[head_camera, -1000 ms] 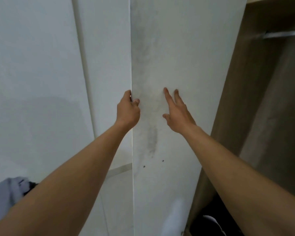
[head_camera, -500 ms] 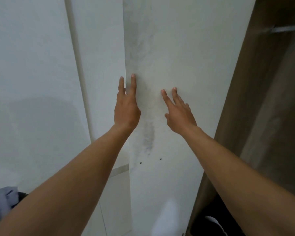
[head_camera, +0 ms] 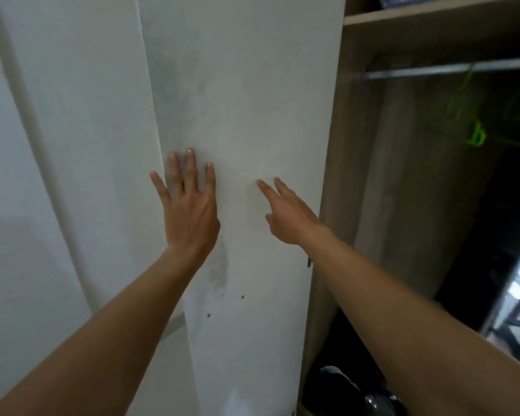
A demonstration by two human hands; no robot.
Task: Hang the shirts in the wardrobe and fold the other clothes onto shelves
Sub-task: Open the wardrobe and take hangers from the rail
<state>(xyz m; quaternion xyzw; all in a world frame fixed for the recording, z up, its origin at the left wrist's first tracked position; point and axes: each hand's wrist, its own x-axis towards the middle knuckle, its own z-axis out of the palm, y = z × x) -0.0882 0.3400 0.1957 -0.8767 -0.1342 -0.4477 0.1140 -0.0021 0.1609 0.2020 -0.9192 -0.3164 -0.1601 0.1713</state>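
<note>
Head view: two bare forearms reach up from the bottom corners toward a white wardrobe door (head_camera: 252, 100). The left hand (head_camera: 189, 205) lies flat against the door with its palm down and four fingers spread and pointing toward 12 o'clock; it holds nothing. The right hand (head_camera: 288, 214), at 3 o'clock from the left one and just beside it, is also unclenched and empty, with two fingers stretched toward 11 o'clock and their tips on or very near the door; whether they touch cannot be told. A grey smudge runs down the door below the left wrist, and two small dark dots sit at 6 o'clock from the hands.

At 3 o'clock from the door stands the open wardrobe (head_camera: 409, 175), its inside brown wood. One metal rail (head_camera: 451, 70) crosses it near the top, under one shelf (head_camera: 433, 13). Green hangers (head_camera: 475, 136) hang from the rail at 2 o'clock from the right hand; they are blurred, at least two, and no shirt is on them. Dark clothes (head_camera: 370, 397) lie on the wardrobe floor at 5 o'clock, partly behind the right forearm; their number cannot be told. To the left of the door is one more white panel (head_camera: 81, 145).
</note>
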